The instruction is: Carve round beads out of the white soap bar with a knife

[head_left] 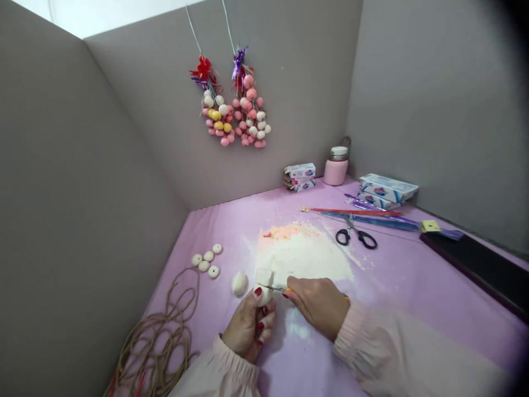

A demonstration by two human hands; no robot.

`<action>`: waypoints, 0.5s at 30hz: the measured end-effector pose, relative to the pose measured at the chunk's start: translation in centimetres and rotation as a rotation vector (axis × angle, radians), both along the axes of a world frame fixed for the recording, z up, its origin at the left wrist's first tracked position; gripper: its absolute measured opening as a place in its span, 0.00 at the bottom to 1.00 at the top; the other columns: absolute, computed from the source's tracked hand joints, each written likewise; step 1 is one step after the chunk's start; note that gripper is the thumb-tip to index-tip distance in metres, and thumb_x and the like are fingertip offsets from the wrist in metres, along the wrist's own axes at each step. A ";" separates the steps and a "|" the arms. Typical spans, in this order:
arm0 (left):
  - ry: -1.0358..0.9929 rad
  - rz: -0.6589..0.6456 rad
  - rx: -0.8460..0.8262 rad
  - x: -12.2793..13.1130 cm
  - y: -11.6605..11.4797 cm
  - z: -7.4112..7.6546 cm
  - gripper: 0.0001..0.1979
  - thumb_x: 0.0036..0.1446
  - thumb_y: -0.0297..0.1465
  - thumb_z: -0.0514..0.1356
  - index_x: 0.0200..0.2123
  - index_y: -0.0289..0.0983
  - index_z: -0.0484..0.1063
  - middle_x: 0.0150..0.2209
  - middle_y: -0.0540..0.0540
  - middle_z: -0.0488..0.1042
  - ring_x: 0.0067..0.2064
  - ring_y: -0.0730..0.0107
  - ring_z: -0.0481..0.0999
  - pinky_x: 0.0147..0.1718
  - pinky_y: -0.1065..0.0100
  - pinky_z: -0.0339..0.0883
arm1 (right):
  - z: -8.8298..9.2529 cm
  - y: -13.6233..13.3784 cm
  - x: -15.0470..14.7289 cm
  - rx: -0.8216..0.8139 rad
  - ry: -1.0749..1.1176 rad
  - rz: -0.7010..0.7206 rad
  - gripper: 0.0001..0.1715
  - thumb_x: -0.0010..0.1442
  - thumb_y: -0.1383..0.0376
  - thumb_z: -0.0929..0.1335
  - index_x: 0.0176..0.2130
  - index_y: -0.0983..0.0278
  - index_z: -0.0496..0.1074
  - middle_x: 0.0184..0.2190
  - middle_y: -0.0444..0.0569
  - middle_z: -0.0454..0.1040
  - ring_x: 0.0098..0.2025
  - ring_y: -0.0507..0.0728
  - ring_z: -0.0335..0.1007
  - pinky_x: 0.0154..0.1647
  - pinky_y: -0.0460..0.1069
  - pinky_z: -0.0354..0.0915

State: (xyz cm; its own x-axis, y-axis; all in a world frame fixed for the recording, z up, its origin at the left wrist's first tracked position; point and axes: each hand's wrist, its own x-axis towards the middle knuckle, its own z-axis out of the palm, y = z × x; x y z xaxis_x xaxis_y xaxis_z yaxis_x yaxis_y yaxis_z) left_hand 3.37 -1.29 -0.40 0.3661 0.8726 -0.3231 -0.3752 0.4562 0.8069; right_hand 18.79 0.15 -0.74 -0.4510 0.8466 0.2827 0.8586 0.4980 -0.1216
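Observation:
My left hand is closed around a rounded white piece of soap, thumb on top. In my right hand is a carving tool with a yellow handle and a thin metal blade. The blade's tip touches the soap in my left hand. Another smooth white lump of soap lies on the cloth just left of my hands. Behind them spreads a heap of white shavings, tinted pink and orange along the far edge.
Several white beads with holes and a loose brown cord lie at the left. Scissors, ribbons, soap boxes and a pink jar stand or lie right and back. Bead bunches hang on the grey partition.

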 end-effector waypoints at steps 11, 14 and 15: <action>-0.130 -0.058 -0.005 -1.0 0.1 0.2 0.18 0.43 0.45 0.52 0.30 0.37 0.56 0.20 0.57 0.50 0.15 0.88 0.43 0.08 0.82 0.33 | -0.2 0.5 1.0 0.014 0.003 -0.040 0.19 0.59 0.58 0.49 0.28 0.62 0.60 0.20 0.43 0.68 0.21 0.50 0.63 0.20 0.45 0.46; -0.076 -0.010 0.047 -0.8 0.1 0.3 0.15 0.46 0.43 0.51 0.29 0.37 0.55 0.20 0.57 0.50 0.16 0.87 0.45 0.09 0.82 0.35 | 0.0 0.5 1.4 0.017 0.088 -0.049 0.19 0.59 0.59 0.49 0.28 0.63 0.59 0.21 0.44 0.67 0.22 0.50 0.62 0.21 0.44 0.47; -0.036 0.002 0.069 -0.7 0.1 0.3 0.14 0.47 0.43 0.50 0.28 0.37 0.54 0.20 0.56 0.51 0.16 0.87 0.46 0.09 0.82 0.36 | 0.1 0.3 1.4 0.009 0.116 -0.031 0.19 0.59 0.59 0.49 0.27 0.63 0.59 0.21 0.44 0.67 0.22 0.50 0.62 0.22 0.44 0.48</action>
State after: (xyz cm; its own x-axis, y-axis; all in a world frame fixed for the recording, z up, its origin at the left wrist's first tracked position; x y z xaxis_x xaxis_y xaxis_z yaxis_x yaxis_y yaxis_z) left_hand 2.68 -1.22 -0.09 0.3751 0.8930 -0.2487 -0.4051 0.3993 0.8225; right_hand 20.19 0.47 -0.61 -0.3879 0.8570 0.3393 0.8541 0.4726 -0.2172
